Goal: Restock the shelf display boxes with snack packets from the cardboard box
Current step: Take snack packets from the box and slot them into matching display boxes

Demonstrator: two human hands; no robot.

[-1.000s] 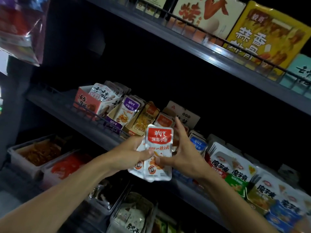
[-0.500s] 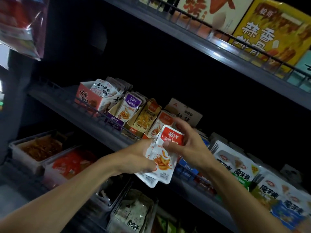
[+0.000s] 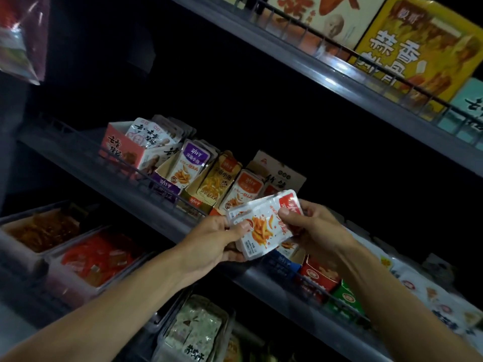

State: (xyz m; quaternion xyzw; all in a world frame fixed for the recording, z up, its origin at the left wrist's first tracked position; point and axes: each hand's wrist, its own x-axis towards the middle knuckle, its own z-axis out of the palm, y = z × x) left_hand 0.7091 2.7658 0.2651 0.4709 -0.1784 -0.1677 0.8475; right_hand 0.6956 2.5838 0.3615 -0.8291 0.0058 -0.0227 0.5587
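Observation:
I hold a small stack of white-and-red snack packets (image 3: 264,226) in front of the middle shelf (image 3: 167,220). My left hand (image 3: 219,239) grips the stack's lower left end, thumb on top. My right hand (image 3: 311,226) pinches the red top end. The stack lies tilted, red end up to the right. Just behind it stands the orange-red display box (image 3: 243,189) with matching packets, beside a yellow box (image 3: 217,178) and a purple box (image 3: 183,165). The cardboard box is out of view.
A pink display box (image 3: 122,150) stands at the row's left end. Wire rails front the shelves. Large yellow snack bags (image 3: 418,48) fill the upper shelf. Plastic tubs (image 3: 86,259) of red and brown packets sit below left. More packets (image 3: 428,291) lie along the shelf's right side.
The packet stack has tipped from upright to slanted, red end swinging right. My right hand has shifted from behind the stack onto its red top end. The view has drifted down and left.

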